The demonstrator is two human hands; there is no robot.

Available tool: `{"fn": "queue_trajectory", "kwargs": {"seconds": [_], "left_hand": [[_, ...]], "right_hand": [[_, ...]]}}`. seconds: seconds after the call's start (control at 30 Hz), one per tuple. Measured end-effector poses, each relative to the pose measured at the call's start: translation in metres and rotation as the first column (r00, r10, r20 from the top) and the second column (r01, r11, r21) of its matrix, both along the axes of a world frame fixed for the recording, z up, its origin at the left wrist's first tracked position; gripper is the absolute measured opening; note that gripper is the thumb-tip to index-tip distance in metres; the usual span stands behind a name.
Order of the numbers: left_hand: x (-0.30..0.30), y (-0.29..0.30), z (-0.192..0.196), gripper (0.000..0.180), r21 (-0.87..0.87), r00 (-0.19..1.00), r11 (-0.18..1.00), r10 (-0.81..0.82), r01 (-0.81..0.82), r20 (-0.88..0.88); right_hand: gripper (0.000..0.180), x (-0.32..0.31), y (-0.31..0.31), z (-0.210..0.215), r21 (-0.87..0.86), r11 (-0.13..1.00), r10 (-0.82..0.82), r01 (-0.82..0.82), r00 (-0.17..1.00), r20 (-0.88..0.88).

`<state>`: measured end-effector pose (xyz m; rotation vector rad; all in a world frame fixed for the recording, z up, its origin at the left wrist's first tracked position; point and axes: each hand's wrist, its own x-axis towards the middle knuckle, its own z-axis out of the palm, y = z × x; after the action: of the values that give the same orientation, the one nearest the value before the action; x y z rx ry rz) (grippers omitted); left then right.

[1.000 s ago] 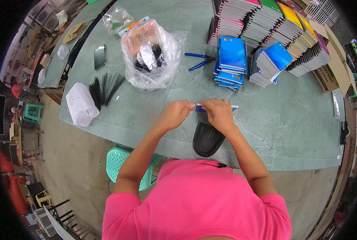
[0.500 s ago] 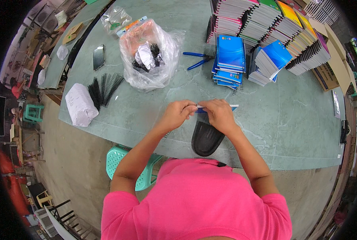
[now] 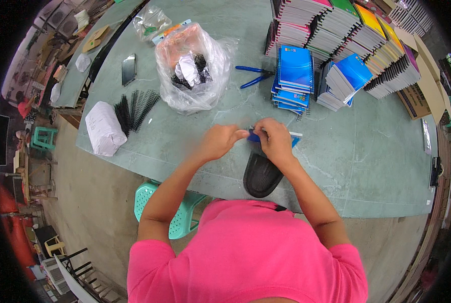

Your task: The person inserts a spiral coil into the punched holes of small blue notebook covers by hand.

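Note:
A small blue notebook [image 3: 295,140] with a white page edge is pinched in my right hand [image 3: 276,139], just above the table's near edge. The hand covers much of it. At its left end, my left hand [image 3: 221,143] is held slightly apart, thumb stretched toward the notebook. The left fingertips are partly smeared by motion, and nothing shows in them. Under the notebook, close to my body, lies a black rounded pad [image 3: 260,177] shaped like a slipper sole.
On the green table [image 3: 367,166], stacked blue notebooks [image 3: 293,68] sit beyond my hands beside blue-handled pliers [image 3: 255,73]. Tall notebook stacks [image 3: 336,33] stand behind. Leftward are a plastic bag [image 3: 200,93], black spiral coils [image 3: 139,108], a white bundle [image 3: 104,129] and a phone [image 3: 129,69].
My left hand has drawn slightly away from the notebook's left end, its thumb now separate. My right hand has turned a little, and more of the blue cover shows.

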<state>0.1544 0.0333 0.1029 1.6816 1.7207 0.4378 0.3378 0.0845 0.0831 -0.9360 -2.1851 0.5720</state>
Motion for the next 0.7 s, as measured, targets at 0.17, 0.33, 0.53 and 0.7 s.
{"fn": "queue_trajectory", "kwargs": {"seconds": [0.17,0.33,0.53,0.7], "left_hand": [[0.009,-0.007,0.0,0.022,0.48,0.992,0.875,0.0,-0.06,0.125],[-0.002,-0.001,-0.002,0.025,0.095,0.985,0.995,-0.055,0.04,0.163],[0.01,0.0,-0.009,0.027,0.408,0.995,0.912,-0.014,-0.028,0.099],[0.036,-0.011,0.005,0.031,0.531,0.984,0.845,0.032,0.067,-0.176]], "right_hand": [[0.018,0.003,-0.002,0.008,-0.093,0.994,0.059,-0.06,0.998,-0.017],[0.022,0.003,0.001,0.002,-0.021,0.995,0.096,-0.097,0.995,-0.033],[0.023,0.003,0.005,0.004,-0.102,0.986,0.129,-0.129,0.992,-0.009],[0.026,0.007,0.009,0.006,-0.144,0.979,0.136,-0.143,0.989,-0.058]]}}
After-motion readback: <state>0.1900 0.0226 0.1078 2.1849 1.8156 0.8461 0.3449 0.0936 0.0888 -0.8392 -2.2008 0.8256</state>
